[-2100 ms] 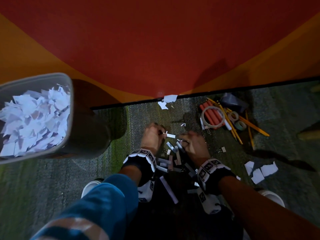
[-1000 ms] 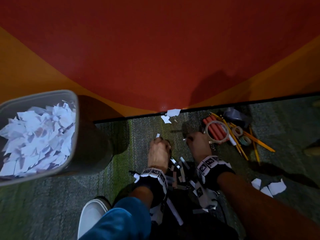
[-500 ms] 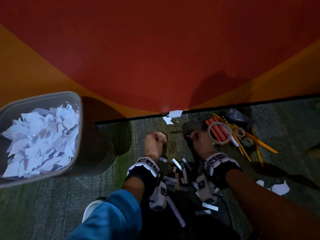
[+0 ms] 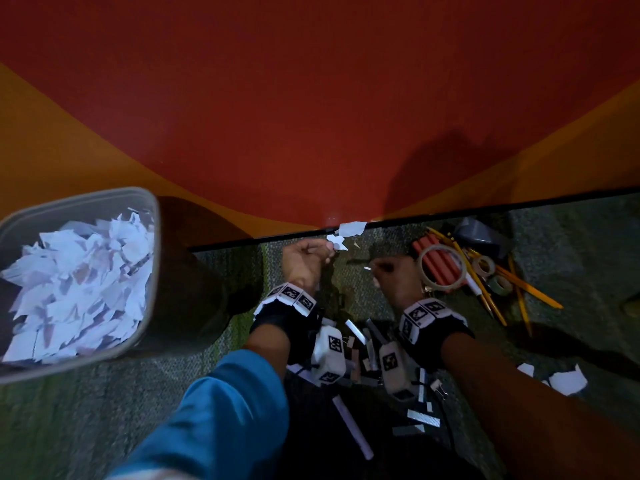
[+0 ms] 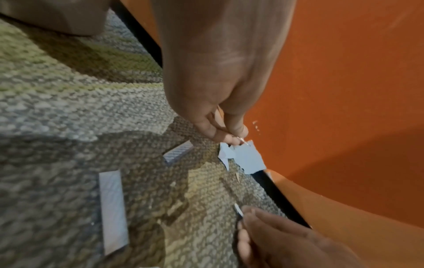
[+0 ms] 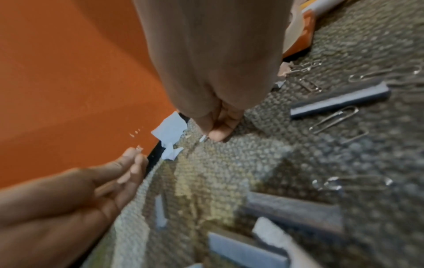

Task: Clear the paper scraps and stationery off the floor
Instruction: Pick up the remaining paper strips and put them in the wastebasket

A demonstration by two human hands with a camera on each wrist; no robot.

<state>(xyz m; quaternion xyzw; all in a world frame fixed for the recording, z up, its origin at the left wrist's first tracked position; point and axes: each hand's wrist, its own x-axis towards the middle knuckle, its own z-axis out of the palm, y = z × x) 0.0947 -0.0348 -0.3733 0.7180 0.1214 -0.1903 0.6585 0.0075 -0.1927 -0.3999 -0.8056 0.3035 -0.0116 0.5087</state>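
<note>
Two torn white paper scraps lie on the grey carpet against the black baseboard; the left wrist view shows them as scraps. My left hand is right at them, fingertips pinched on a thin paper sliver and touching the nearer scrap. A little to the right, my right hand pinches a tiny white scrap just above the carpet. Silver staple strips and paper clips lie scattered behind both wrists.
A grey bin full of torn paper stands at the left. To the right lie a tape roll, red sticks, yellow pencils and small tape rolls. More white scraps sit far right. The red-orange wall rises just ahead.
Both hands have moved forward from the staple strips toward the baseboard. The left hand now reaches the two scraps at the wall; the right has lifted a tiny scrap.
</note>
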